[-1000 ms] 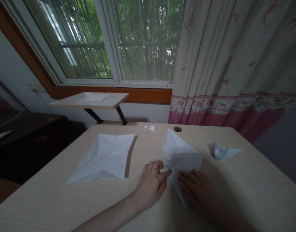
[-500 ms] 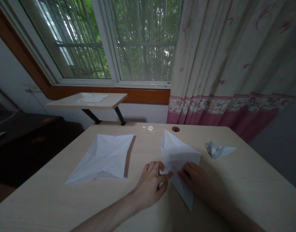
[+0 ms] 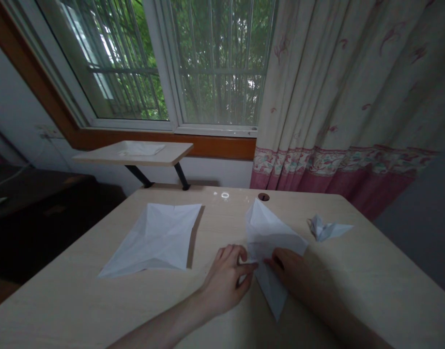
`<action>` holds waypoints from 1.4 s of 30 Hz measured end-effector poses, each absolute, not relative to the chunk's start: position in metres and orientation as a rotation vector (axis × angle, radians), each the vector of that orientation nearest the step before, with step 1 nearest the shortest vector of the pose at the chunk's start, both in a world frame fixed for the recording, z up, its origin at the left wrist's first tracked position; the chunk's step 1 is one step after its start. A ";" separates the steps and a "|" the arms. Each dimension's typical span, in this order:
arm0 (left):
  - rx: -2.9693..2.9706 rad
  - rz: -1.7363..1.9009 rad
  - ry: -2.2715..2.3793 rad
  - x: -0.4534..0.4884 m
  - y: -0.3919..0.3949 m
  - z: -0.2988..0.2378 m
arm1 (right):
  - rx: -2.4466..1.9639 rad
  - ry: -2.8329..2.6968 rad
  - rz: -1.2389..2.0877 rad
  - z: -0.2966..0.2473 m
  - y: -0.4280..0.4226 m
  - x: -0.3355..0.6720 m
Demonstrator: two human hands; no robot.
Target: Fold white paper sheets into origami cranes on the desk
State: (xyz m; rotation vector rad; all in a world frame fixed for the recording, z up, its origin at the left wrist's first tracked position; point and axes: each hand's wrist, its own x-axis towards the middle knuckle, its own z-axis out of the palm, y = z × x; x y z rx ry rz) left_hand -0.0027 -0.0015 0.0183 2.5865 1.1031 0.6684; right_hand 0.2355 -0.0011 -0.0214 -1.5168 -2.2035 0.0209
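Head view, left to right: far left of the fingers, a dark wooden cabinet (image 3: 44,203) sits low by the wall, and ahead of them a small shelf (image 3: 171,152) carrying a white sheet (image 3: 138,150) stands below the wood-framed window (image 3: 207,63). Just left of the left hand (image 3: 225,283), a creased paper square (image 3: 153,240) lies on the pale wooden desk (image 3: 371,271). That hand's fingers (image 3: 229,254) curl, its thumb at the edge of the folded paper (image 3: 269,240); whether they pinch it, I cannot tell. The right hand (image 3: 291,276) rests its half-extended fingers (image 3: 280,259) on that paper, gripping nothing. Further right of them lie a small folded paper piece (image 3: 326,229) and, beyond the desk, a pink-hemmed curtain (image 3: 338,97).
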 end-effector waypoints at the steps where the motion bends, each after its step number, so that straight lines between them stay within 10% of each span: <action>1: 2.582 0.691 1.105 -0.003 -0.001 0.018 | -1.514 -2.204 0.030 -0.023 -0.001 0.236; 42: 2.358 0.528 1.555 0.004 0.005 0.025 | -1.555 -2.261 0.272 -0.012 0.007 0.224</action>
